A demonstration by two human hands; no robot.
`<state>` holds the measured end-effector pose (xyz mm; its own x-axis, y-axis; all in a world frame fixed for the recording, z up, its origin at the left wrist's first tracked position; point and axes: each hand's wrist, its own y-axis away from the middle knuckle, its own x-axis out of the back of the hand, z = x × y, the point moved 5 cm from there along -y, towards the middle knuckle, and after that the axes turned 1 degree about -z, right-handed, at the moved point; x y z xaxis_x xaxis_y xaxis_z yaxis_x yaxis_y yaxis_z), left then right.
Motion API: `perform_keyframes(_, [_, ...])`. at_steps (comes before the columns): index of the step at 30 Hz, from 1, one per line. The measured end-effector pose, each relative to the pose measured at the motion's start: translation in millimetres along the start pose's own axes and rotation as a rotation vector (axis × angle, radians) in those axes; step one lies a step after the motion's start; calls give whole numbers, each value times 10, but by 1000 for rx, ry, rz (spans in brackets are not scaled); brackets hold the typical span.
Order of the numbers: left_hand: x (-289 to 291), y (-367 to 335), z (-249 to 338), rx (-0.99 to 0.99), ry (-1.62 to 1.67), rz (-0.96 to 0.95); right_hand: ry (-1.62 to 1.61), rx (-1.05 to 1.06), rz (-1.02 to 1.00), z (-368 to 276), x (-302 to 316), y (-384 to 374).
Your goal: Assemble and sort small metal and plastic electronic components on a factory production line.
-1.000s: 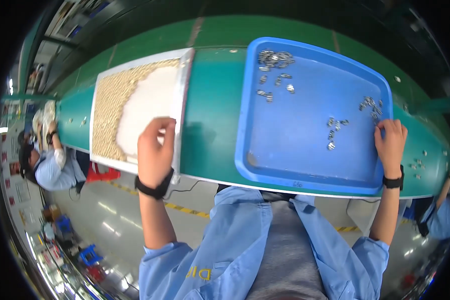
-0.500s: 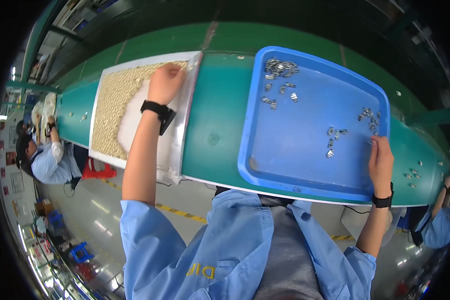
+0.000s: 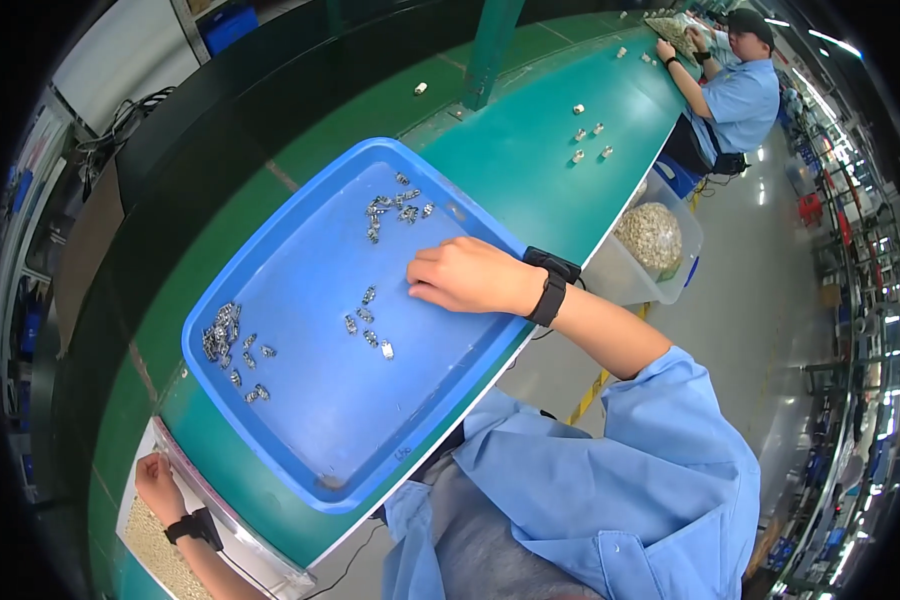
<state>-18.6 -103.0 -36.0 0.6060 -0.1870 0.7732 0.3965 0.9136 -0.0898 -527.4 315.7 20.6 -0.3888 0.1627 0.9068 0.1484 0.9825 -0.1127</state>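
Fingers [image 3: 422, 283] of the right hand [image 3: 467, 276] are curled loose and point left, tips resting on the floor of the blue tray [image 3: 300, 420]; whether they pinch a part I cannot tell. Just left of the tips, a few small metal parts [image 3: 366, 322] lie scattered in the tray's middle. A 2nd group of parts [image 3: 395, 208] sits near the far right corner, and a 3rd, denser pile [image 3: 225, 335] is at the far left side. Black wristband [image 3: 549, 289] is on the right wrist.

Left hand [image 3: 158, 482] is at the near left edge of the view, lower than the tray, w/ its fingers closed around the rim of a white tray [image 3: 185, 485] that carries beige granules [image 3: 158, 548]; it also wears a black band.

Both trays rest on the green belt [image 3: 530, 150]. Far right, another person in a blue shirt [image 3: 740, 95] works at the same belt. Beside the belt's right side stands a clear bin [image 3: 652, 250] of pale pieces.
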Motion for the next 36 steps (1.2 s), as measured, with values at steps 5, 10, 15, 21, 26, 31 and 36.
perform_keyframes(5, [-2,24,78,29,36,36,-115,-31,-49,26,71,19])
perform_keyframes(10, [15,-25,149,69,52,-22,-50,-2,-58,10,54,-20])
perform_keyframes(15, [-1,22,261,-30,-164,30,8,33,-16,61,-15,-25])
perform_keyframes(21, [142,94,336,-140,-325,37,-4,124,139,70,-14,-64])
perform_keyframes(26, [-32,93,487,-114,-346,40,27,63,64,24,19,-51])
perform_keyframes(31, [26,167,675,-6,-155,125,7,119,44,-94,115,-97])
perform_keyframes(36, [60,235,648,-60,-166,133,-15,30,-38,-154,87,-118])
